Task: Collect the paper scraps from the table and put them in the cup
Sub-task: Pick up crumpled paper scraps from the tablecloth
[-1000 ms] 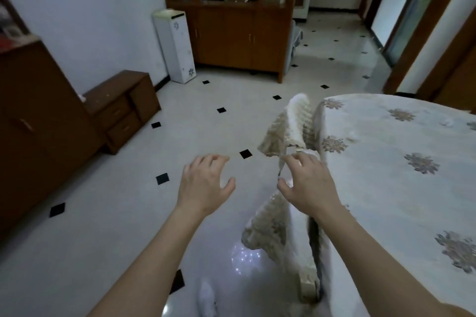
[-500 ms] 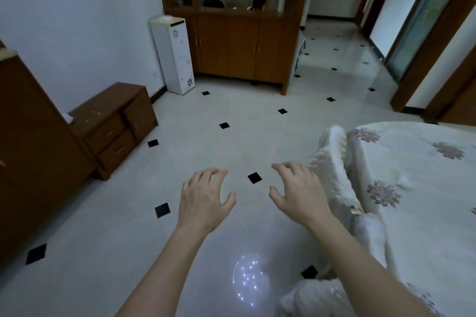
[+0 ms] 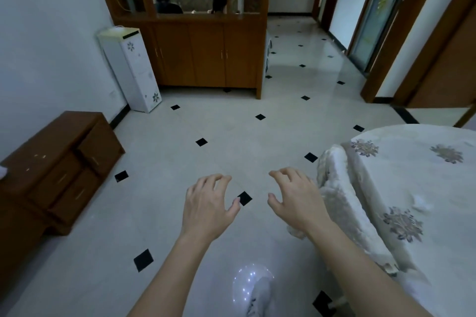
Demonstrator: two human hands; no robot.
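Currently | surface: I see the table (image 3: 412,170) at right, under a flowered cloth, rounded edge near the right hand (image 3: 296,203) | scrap: one white paper scrap (image 3: 422,203) on the cloth, apart from both hands | hands: left hand (image 3: 208,211) and right hand loosely curled, empty, above the tiled floor (image 3: 231,126) | room: drawer unit (image 3: 59,162) at left, cabinet (image 3: 206,59) ahead, open floor between.

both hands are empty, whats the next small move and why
Probably reach the right hand toward the small white scrap on the table, to its right. The left hand and right hand both hover empty over the floor, and no cup is in view.
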